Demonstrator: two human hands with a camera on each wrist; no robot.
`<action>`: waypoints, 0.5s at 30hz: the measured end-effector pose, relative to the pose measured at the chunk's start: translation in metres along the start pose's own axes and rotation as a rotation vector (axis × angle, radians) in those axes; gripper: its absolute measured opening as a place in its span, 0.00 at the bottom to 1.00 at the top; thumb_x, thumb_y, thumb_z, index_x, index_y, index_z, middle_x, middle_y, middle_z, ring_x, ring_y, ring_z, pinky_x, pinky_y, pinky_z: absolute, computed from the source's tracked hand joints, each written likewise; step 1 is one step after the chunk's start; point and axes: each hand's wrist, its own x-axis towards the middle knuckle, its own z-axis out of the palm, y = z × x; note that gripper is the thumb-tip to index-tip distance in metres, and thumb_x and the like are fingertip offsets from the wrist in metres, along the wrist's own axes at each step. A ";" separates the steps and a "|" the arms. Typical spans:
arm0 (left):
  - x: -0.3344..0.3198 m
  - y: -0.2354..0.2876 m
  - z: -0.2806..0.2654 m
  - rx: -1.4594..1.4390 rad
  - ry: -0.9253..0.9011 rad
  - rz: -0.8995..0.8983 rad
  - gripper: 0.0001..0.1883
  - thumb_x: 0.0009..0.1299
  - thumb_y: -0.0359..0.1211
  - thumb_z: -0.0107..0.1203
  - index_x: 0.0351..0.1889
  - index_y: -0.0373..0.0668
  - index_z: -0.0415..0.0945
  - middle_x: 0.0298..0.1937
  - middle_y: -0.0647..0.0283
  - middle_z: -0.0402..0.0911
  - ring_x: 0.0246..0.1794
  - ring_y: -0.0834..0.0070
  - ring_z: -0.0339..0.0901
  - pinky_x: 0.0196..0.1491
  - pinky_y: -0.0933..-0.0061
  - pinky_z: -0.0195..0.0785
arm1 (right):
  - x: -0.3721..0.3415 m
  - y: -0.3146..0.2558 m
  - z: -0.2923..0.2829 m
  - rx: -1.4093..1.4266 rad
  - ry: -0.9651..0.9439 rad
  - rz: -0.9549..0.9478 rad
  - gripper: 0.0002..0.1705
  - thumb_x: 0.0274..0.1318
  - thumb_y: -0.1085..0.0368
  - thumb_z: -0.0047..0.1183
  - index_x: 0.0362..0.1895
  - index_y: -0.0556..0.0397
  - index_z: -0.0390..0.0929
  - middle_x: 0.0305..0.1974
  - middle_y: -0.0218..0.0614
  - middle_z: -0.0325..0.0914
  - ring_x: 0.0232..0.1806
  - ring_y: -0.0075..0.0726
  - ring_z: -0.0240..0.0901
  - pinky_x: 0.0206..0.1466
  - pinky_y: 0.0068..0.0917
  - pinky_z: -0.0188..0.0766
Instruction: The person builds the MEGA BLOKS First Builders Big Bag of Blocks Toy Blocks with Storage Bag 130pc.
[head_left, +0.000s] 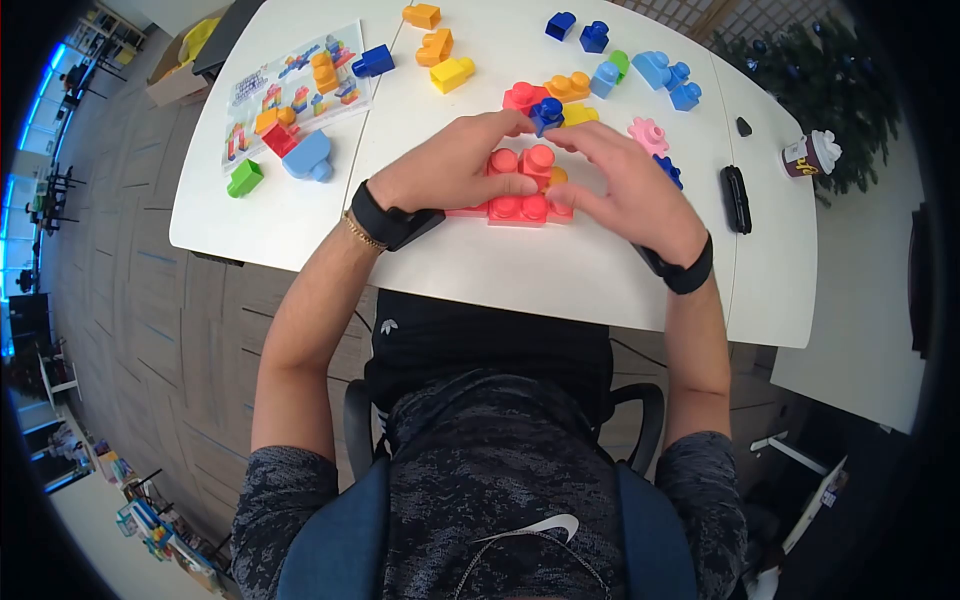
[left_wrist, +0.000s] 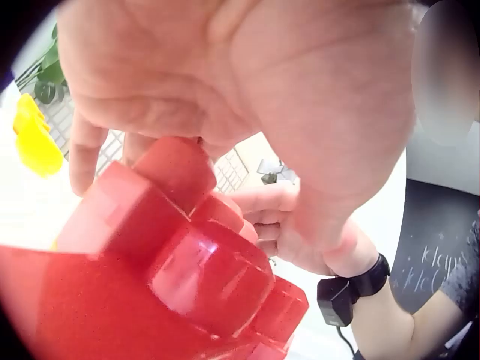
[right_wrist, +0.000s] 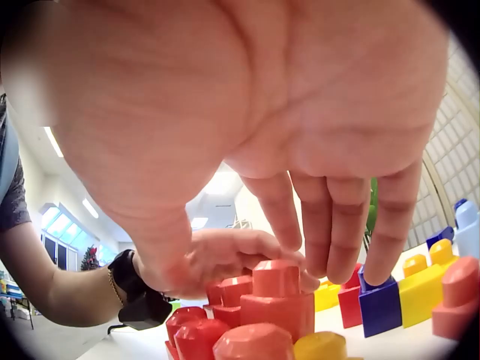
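In the head view a build of red toy building blocks (head_left: 517,208) lies on the white table close in front of the person. The left hand (head_left: 455,165) arches over its left side, thumb along the near side and fingers reaching past the far side. From the right, the right hand (head_left: 635,190) reaches over, with its thumb near a yellow-orange block (head_left: 557,178). In the right wrist view its fingers extend downward, the fingertips right at a dark blue block (right_wrist: 379,309). That block stands beside a yellow block (right_wrist: 421,296) behind the red build.
A printed leaflet (head_left: 245,125) lies at the left with several blocks on and around it. Loose orange, yellow and blue blocks are spread along the far side. A black case (head_left: 735,200) and a lidded cup (head_left: 812,153) stand at the right.
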 end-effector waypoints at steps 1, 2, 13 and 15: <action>-0.003 0.003 -0.001 0.037 0.087 0.098 0.36 0.65 0.44 0.78 0.64 0.35 0.73 0.62 0.44 0.84 0.62 0.48 0.83 0.64 0.58 0.76 | -0.002 -0.006 0.004 -0.042 0.008 -0.006 0.37 0.60 0.50 0.72 0.66 0.58 0.77 0.58 0.49 0.82 0.57 0.54 0.81 0.61 0.42 0.78; -0.009 0.007 -0.003 0.038 0.087 0.097 0.36 0.65 0.44 0.78 0.64 0.35 0.73 0.62 0.44 0.84 0.62 0.48 0.83 0.64 0.58 0.76 | -0.003 -0.008 0.008 -0.084 0.016 -0.011 0.42 0.58 0.47 0.73 0.70 0.57 0.75 0.62 0.49 0.80 0.60 0.55 0.80 0.62 0.42 0.78; -0.019 0.004 0.007 0.148 0.006 0.026 0.43 0.53 0.48 0.85 0.58 0.38 0.71 0.53 0.47 0.81 0.53 0.46 0.82 0.56 0.57 0.77 | 0.006 -0.007 0.053 -0.052 -0.032 -0.029 0.40 0.49 0.54 0.79 0.57 0.58 0.69 0.49 0.53 0.79 0.51 0.59 0.80 0.54 0.47 0.78; -0.017 0.003 0.005 0.166 -0.004 0.039 0.43 0.53 0.50 0.84 0.58 0.38 0.71 0.52 0.47 0.81 0.52 0.46 0.82 0.55 0.56 0.77 | 0.008 -0.005 0.054 -0.132 -0.048 0.001 0.40 0.48 0.54 0.80 0.55 0.58 0.68 0.47 0.52 0.78 0.47 0.59 0.81 0.50 0.47 0.79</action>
